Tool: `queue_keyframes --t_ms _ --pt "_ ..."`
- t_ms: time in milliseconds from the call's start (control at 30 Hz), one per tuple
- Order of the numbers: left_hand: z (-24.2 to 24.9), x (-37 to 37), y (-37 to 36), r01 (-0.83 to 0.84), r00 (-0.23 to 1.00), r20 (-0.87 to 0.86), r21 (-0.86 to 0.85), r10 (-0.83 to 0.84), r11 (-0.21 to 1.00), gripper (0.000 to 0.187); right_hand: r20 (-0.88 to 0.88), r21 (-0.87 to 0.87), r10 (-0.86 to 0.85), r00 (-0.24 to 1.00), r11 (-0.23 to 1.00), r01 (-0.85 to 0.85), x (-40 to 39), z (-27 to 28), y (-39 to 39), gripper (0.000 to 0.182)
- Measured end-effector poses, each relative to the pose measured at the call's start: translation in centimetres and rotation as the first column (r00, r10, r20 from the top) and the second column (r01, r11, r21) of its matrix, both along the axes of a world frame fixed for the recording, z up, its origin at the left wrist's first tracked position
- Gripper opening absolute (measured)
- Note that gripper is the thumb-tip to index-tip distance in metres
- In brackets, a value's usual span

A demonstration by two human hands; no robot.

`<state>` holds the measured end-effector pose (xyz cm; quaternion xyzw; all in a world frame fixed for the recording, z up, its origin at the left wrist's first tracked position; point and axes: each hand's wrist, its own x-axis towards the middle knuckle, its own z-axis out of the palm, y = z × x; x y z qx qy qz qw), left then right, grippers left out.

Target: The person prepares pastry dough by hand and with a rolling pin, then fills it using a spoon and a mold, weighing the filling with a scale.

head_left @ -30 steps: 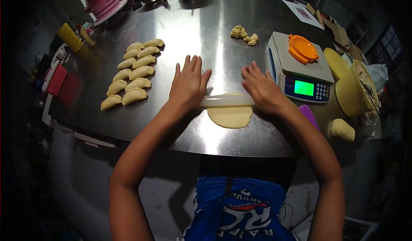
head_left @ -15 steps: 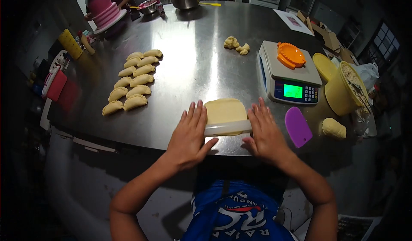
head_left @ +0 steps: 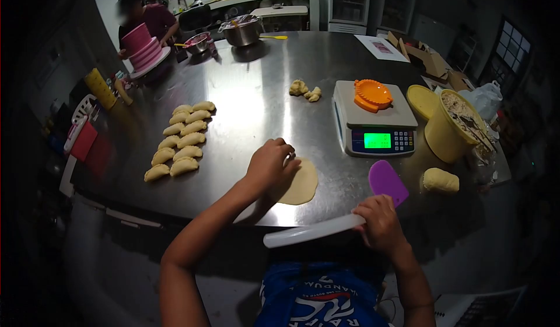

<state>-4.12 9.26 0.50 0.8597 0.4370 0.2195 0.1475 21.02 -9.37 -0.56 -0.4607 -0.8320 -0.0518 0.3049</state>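
My right hand (head_left: 380, 222) is closed around one end of a white rolling pin (head_left: 309, 232), held off the dough at the table's front edge, with its free end pointing left. A thin rolled-out sheet of dough (head_left: 302, 188) lies flat on the metal table. My left hand (head_left: 270, 162) is over the dough's upper left edge, fingers curled in and thumb close to them. Whether it pinches the dough there is hidden. A purple dough scraper (head_left: 386, 181) lies just beyond my right hand.
Two rows of crimped turnovers (head_left: 188, 140) lie left. A scale (head_left: 376, 123) carries an orange turnover mould (head_left: 373, 95). Right of it are a dough lump (head_left: 441, 180) and a yellow tub of filling (head_left: 446, 134). Dough scraps (head_left: 300, 88) lie behind. A person (head_left: 149, 18) stands beyond a pink cake (head_left: 142, 50).
Both hands have left the flat rolling position. My right hand has taken the rolling pin off the dough toward my body. My left hand has curled over the dough, whose outline now lies differently.
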Motion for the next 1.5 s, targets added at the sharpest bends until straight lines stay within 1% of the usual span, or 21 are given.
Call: queue_keyframes --t_ms 100,200,400,567,600,667,700,767,800,867,967,1033,1100,1167,1233,1300,1333,1367,1400,1433,1500 --pt "0.0 1.4 0.1 0.058 0.991 -0.123 -0.013 -0.059 0.998 0.032 -0.158 -0.015 0.02 0.987 1.0 -0.023 1.1 -1.2 -1.5 0.034" --pt "0.3 1.6 0.5 -0.027 0.989 -0.148 -0.085 0.015 0.996 0.033 -0.302 -0.011 0.06 0.951 0.998 -0.066 1.5 -2.4 -2.0 0.032" --pt "1.0 1.0 0.9 0.032 0.995 -0.081 -0.215 -0.05 0.976 0.035 -0.557 -0.039 0.002 0.831 0.999 -0.028 1.4 -4.4 -1.8 0.03" --pt "1.7 0.4 1.9 0.072 0.995 -0.023 -0.531 -0.099 0.844 0.025 -0.668 -0.079 -0.016 0.744 0.996 -0.049 1.5 -4.4 -1.8 0.031" --pt "1.3 0.2 2.0 0.074 0.995 -0.022 -0.527 -0.101 0.847 0.025 -0.666 -0.073 -0.014 0.746 0.996 -0.047 1.6 -4.3 -1.7 0.031" --pt "0.5 -0.6 1.5 0.266 0.964 0.064 -0.21 -0.258 0.941 0.023 -0.739 -0.085 -0.013 0.673 0.994 -0.075 1.6 -4.3 -1.6 0.033" --pt "0.4 -0.9 1.3 0.265 0.964 0.062 -0.208 -0.258 0.941 0.023 -0.74 -0.084 -0.011 0.672 0.994 -0.075 1.6 -4.3 -1.6 0.033" --pt "0.7 -1.7 1.0 0.472 0.861 0.285 -0.145 -0.42 0.869 0.02 -0.805 -0.079 -0.005 0.593 0.992 -0.097 1.7 -4.2 -1.4 0.035" --pt "1.7 -2.2 0.6 0.469 0.863 0.284 -0.142 -0.418 0.872 0.02 -0.805 -0.076 -0.001 0.593 0.992 -0.101 1.8 -4.1 -1.3 0.035" --pt "4.5 -3.0 -0.8 0.327 0.943 0.2 -0.384 -0.268 0.864 0.019 -0.837 -0.072 0.004 0.547 0.991 -0.117 1.9 -3.8 -1.0 0.038" --pt "7.2 -3.3 -1.8 0.267 0.95 0.261 -0.383 -0.173 0.884 0.02 -0.854 -0.075 -0.021 0.52 0.994 -0.083 1.6 -2.8 -0.7 0.034" --pt "7.9 -3.1 -1.8 0.213 0.894 0.447 -0.41 -0.008 0.887 0.02 -0.855 -0.114 -0.056 0.516 0.99 -0.082 1.6 -1.6 -0.3 0.031" --pt "8.4 -2.9 -1.7 0.249 0.785 0.6 -0.531 0.153 0.81 0.019 -0.853 -0.154 -0.092 0.514 0.985 -0.079 1.7 -0.8 0.8 0.029" --pt "6.0 -3.0 -1.5 0.307 0.675 0.668 -0.639 0.312 0.705 0.022 -0.798 -0.15 -0.07 0.599 0.985 -0.085 2.3 0.0 2.6 0.024" --pt "3.9 -2.9 -3.1 0.236 0.614 0.616 -0.74 0.494 0.629 0.026 -0.751 -0.138 -0.083 0.655 0.99 -0.033 1.6 2.4 3.8 0.023" --pt "1.0 -4.8 -4.6 0.014 0.652 0.482 -0.78 0.586 0.626 0.034 -0.628 -0.298 -0.163 0.761 0.954 -0.042 1.1 4.2 4.9 0.022" --pt "-0.1 -6.7 -5.2 -0.055 0.725 0.468 -0.692 0.505 0.72 0.03 -0.52 -0.19 -0.086 0.85 0.982 -0.017 0.8 4.3 5.9 0.023" --pt "-0.3 -8.4 -5.4 -0.056 0.729 0.464 -0.692 0.504 0.72 0.03 -0.524 -0.19 -0.089 0.847 0.982 -0.015 0.4 4.1 6.6 0.023" --pt "-0.4 -9.9 -5.5 -0.219 0.792 0.456 -0.407 0.405 0.887 0.028 -0.376 -0.177 -0.063 0.924 0.984 -0.005 0.0 3.8 7.2 0.023" --pt "-0.6 -10.8 -5.9 -0.329 0.852 0.408 -0.068 0.327 0.942 0.027 -0.213 -0.171 -0.032 0.977 0.985 -0.005 -0.6 3.4 7.6 0.022" --pt "0.7 -9.8 -6.9 -0.314 0.818 0.467 -0.128 0.336 0.941 0.032 -0.142 -0.219 -0.01 0.99 0.975 -0.021 -2.3 2.5 8.2 0.023"
